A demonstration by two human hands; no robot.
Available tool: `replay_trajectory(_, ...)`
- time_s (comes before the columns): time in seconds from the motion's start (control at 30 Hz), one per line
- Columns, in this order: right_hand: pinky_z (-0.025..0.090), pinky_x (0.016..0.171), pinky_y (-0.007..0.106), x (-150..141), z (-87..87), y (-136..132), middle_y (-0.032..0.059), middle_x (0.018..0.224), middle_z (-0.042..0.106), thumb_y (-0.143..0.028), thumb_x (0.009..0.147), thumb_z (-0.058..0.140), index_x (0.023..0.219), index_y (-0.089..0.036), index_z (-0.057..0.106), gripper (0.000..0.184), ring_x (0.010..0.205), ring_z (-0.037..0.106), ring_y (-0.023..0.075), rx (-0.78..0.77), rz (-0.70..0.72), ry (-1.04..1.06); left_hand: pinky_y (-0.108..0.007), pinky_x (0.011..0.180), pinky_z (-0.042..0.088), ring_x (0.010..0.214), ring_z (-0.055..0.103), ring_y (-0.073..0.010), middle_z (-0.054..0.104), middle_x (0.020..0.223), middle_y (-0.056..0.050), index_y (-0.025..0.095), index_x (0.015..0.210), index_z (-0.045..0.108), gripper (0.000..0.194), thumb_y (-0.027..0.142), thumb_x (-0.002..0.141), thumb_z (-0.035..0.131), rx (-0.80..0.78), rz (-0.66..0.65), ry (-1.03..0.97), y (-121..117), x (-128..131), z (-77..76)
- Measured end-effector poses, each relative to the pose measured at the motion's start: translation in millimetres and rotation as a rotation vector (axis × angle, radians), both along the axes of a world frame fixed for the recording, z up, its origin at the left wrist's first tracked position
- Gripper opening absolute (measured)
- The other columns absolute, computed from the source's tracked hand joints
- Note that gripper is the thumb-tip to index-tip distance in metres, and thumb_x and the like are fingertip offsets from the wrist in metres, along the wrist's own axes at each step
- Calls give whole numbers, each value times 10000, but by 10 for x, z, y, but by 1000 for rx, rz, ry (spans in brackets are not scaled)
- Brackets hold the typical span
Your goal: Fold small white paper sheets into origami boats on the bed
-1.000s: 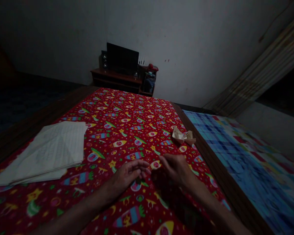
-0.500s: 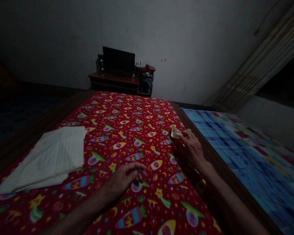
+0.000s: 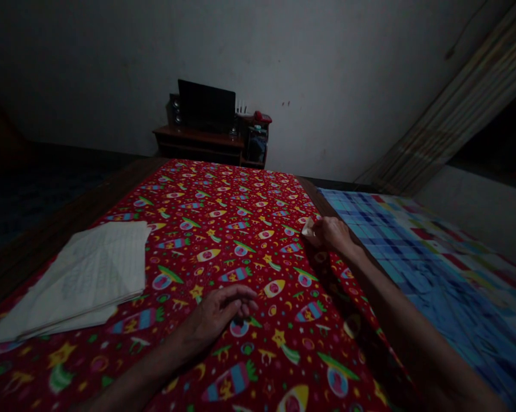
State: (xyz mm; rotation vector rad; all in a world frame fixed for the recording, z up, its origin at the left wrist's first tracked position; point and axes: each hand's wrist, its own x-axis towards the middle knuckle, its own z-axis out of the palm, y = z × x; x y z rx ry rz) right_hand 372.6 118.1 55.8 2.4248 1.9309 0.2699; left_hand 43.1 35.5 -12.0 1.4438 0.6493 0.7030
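Note:
My right hand (image 3: 333, 233) is closed, its fingers pinching a small piece of folded pale paper (image 3: 308, 228) near the right edge of the red patterned cloth (image 3: 236, 226). Most of the paper is hidden behind the fingers; one corner sticks out on the left. A dark shadow lies on the cloth below this hand and forearm. My left hand (image 3: 226, 309) rests on the cloth in the middle, palm turned inward, with its fingers loosely bent and nothing in them. A stack of lined paper sheets (image 3: 90, 272) lies to the left of that hand.
Brown strips (image 3: 326, 200) border the red cloth at both sides. To the right lies a blue checked cloth (image 3: 395, 252). Against the far wall stands a wooden desk (image 3: 198, 139) with a black monitor (image 3: 206, 107) and speakers. A curtain (image 3: 447, 120) hangs at the right.
My right hand has moved slightly up and to the right and turned, with the paper in it. Less of the paper shows now. The left hand has stayed in place.

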Motion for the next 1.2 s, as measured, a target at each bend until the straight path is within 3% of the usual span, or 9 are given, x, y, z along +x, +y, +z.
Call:
replay_trajectory(0.3, 391, 612, 226, 139, -29, 36, 140, 928, 692, -247, 812, 497, 971, -138, 695, 276, 828, 648, 205, -55, -12, 44, -256, 650, 453, 701, 574, -143, 661, 814, -69, 138, 982, 628, 321, 405, 854, 504, 6, -3, 16, -8, 0, 8)
replay_trajectory(0.57, 360, 568, 210, 260, -10, 60, 69, 785, 695, -217, 777, 509, 890, -162, 725, 251, 713, 630, 170, -94, 69, 89, -259, 647, 454, 687, 568, -142, 663, 812, -71, 136, 975, 633, 315, 392, 846, 504, 0, -1, 22, -19, 12, 47)
replay_trajectory(0.7, 372, 591, 200, 300, -38, 59, 67, 852, 704, -185, 766, 520, 951, -174, 715, 269, 762, 632, 170, -98, 95, 95, -255, 638, 450, 681, 566, -141, 656, 798, -67, 134, 963, 637, 311, 389, 843, 506, -2, 1, 21, -10, 16, 28)
replay_trajectory(0.93, 369, 601, 213, 288, -104, 46, 114, 910, 699, -218, 825, 501, 956, -143, 698, 248, 810, 631, 186, -91, 74, 80, -250, 647, 456, 699, 577, -140, 661, 819, -67, 142, 983, 635, 311, 387, 853, 496, 19, -7, 27, -17, 6, 11)
replay_trajectory(1.2, 299, 537, 219, 144, -24, -28, 114, 862, 691, -306, 852, 501, 921, -136, 690, 263, 737, 621, 166, -82, 57, 45, -261, 655, 463, 699, 584, -145, 664, 817, -72, 137, 983, 626, 302, 370, 857, 480, 45, -9, 46, -11, 9, 18)
